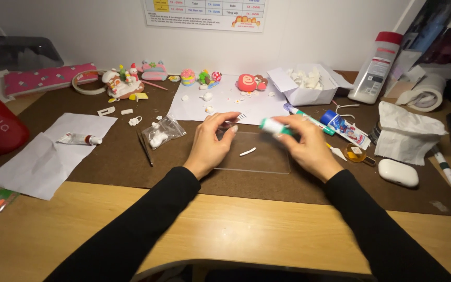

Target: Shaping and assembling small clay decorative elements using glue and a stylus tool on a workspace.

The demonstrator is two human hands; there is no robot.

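Head view, nearest first: two black sleeves reach over the wooden table [225,224] onto a brown mat [121,162]. A clear acrylic sheet [257,156] lies flat between the hands, apparently as a smooth work surface, with a thin white clay strip [247,151] resting on it. The left hand [210,143] is loosely curled, its fingertips pinching something small and white at the sheet's far edge. The right hand [309,146] is closed around a small green-and-white tube [273,126], blurred, held just above the sheet. Beyond lie a white paper [225,102] with clay bits and an open white box [304,86].
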